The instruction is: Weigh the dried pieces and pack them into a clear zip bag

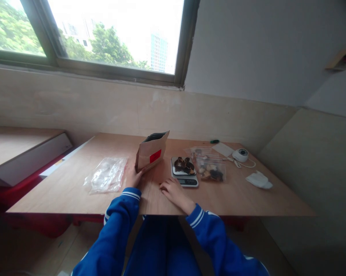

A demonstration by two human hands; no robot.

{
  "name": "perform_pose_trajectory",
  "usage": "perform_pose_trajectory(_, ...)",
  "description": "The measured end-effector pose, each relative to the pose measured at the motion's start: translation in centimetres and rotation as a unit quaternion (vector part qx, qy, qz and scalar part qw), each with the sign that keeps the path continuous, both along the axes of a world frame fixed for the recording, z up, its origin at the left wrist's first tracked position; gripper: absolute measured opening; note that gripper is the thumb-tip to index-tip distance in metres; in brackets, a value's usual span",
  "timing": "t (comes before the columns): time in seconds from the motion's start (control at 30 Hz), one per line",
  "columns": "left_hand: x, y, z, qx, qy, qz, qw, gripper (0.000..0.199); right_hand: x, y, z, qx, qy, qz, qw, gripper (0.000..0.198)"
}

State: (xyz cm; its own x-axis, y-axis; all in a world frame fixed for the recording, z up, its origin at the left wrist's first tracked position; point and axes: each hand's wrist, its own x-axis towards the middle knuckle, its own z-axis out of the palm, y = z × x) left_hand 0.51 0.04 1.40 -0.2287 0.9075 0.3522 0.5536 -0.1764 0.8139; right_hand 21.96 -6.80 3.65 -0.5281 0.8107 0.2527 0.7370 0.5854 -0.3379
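My left hand [133, 177] grips the lower left corner of a brown paper pouch [152, 153] with a red label. The pouch stands tilted on the table, its dark mouth open at the top. My right hand [174, 190] rests low over the wood, fingers curled together, with a small dark brown bit at the fingertips that is too small to name. Just beyond it is a kitchen scale [189, 181] with a display. Dark dried mushroom pieces [184, 165] are heaped on its plate.
Clear plastic bags [106, 174] lie flat at left. Zip bags with dried pieces [211, 168] sit right of the scale. Farther right are a white dome camera [240, 154] with a cable and a crumpled white tissue [259, 179]. A green object [215, 142] lies near the wall.
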Motion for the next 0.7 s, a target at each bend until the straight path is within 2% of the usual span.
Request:
perform_pose_trajectory(0.23,0.4,-0.6,1.1,0.001,0.002,0.001,1.0,0.056,2.4,1.4,2.4,0.025,0.127,-0.055,0.99,0.016)
perform_pose_trajectory(0.37,0.4,-0.6,0.9,-0.007,-0.019,-0.003,1.0,0.054,4.7,2.6,3.0,0.054,0.086,-0.101,0.99,0.017)
perform_pose_trajectory(0.53,0.4,-0.6,0.8,-0.005,-0.016,-0.003,1.0,0.055,6.4,3.2,1.6,0.083,0.001,-0.144,0.986,0.018)
perform_pose_trajectory(0.7,0.5,-0.9,1.3,0.017,-0.012,0.008,1.0,0.056,6.8,3.6,-0.1,0.106,-0.021,-0.149,0.983,0.022)
